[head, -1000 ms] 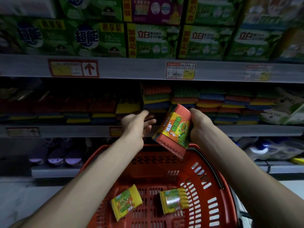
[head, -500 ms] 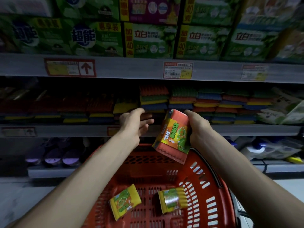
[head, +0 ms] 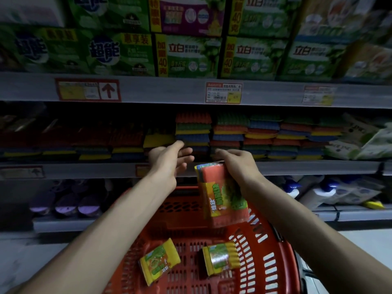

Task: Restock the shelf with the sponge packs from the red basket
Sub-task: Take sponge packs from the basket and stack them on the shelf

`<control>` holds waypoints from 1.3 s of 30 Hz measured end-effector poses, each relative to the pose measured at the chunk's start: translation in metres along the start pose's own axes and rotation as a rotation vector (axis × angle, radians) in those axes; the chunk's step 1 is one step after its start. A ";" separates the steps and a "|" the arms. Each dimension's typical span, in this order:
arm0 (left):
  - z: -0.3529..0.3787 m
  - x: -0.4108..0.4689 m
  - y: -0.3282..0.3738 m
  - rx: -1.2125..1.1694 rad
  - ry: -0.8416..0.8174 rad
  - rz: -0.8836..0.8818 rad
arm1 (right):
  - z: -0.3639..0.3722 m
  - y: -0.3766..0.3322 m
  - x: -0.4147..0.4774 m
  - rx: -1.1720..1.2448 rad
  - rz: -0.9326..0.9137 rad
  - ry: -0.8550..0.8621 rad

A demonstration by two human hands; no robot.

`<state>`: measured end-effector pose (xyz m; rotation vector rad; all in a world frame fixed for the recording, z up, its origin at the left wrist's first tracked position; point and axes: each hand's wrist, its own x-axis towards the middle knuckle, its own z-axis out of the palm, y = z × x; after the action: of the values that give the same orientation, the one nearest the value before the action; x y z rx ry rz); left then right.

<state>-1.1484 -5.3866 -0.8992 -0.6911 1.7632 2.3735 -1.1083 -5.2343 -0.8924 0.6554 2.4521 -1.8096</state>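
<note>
Right, up over the red basket (head: 186,211): orange sponge pack (head: 222,194), hanging on end, yellow-and-green label facing out, wavy coloured sponge edges peeking at its top. Gripped at that top end by the right hand (head: 237,164), fingers curled over it, just before the shelf (head: 307,167) edge. Alongside, left hand (head: 167,160) loose and spread, holding nothing, fingertips near the stacked sponges (head: 265,134). Down on the basket floor, flat yellow pack (head: 159,261) and ribbed yellow pack (head: 220,258), lying apart

Dim store light, edges blurred and warped.
</note>
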 end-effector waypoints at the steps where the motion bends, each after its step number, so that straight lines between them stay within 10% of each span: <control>1: 0.001 -0.001 -0.001 -0.003 -0.003 0.002 | 0.001 0.003 0.001 -0.092 -0.097 0.032; 8: 0.005 -0.005 -0.003 -0.067 -0.022 -0.028 | 0.006 0.016 -0.002 -0.562 -0.592 0.148; 39: 0.012 0.007 -0.004 0.176 -0.004 0.053 | -0.005 0.020 0.002 -0.641 -0.499 0.174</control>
<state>-1.1567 -5.3751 -0.9026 -0.6225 1.9820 2.2142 -1.1020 -5.2244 -0.9094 0.1623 3.2695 -0.9323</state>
